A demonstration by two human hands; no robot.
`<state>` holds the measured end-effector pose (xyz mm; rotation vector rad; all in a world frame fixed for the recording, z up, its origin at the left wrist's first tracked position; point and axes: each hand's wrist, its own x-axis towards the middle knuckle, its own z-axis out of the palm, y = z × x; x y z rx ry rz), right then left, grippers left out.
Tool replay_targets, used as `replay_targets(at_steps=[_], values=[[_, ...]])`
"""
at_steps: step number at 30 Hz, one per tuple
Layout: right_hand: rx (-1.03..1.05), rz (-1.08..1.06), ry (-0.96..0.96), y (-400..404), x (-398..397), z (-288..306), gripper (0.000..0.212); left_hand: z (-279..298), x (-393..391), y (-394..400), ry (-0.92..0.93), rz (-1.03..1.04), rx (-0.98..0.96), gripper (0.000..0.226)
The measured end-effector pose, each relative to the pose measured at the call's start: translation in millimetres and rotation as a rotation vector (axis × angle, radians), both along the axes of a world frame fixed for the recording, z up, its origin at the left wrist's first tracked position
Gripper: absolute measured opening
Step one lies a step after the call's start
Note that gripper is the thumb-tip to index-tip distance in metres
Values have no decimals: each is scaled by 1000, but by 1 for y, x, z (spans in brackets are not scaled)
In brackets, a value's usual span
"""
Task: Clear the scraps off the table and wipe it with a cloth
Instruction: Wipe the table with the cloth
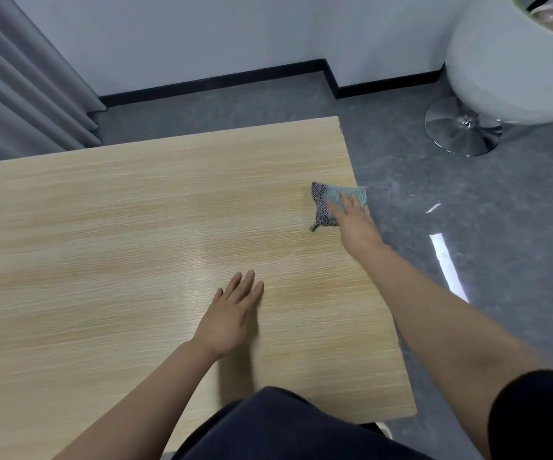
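Observation:
A light wooden table (pixel 119 227) fills most of the view. A small teal and dark patterned cloth (pixel 330 199) lies at the table's right edge, partly hanging past it. My right hand (pixel 354 224) presses flat on the cloth, fingers spread over its near part. My left hand (pixel 232 313) rests palm down on the tabletop near the middle front, fingers apart and holding nothing. No scraps show on the wood.
Grey floor (pixel 467 200) lies to the right of the table. A white swivel chair (pixel 507 61) on a chrome round base (pixel 462 127) stands at the far right. Grey curtains (pixel 19 81) hang at the far left, against a white wall with black skirting.

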<state>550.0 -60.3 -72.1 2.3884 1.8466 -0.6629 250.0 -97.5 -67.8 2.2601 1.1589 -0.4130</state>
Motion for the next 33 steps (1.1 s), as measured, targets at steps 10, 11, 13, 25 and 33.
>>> replay_targets(at_steps=[10,11,13,25,33], values=[[182,525,163,-80,-49,-17,86,-6,-5,-1,-68,1,14,66],[185,431,161,-76,-34,-21,86,-6,-5,-1,-67,3,18,66],[146,116,123,-67,-5,-21,83,-5,-5,-3,-66,8,22,67],[170,497,168,-109,-59,-21,83,-1,-1,-8,-45,27,38,65],[101,-50,45,-93,-8,-3,81,2,-2,-17,-43,38,41,61]])
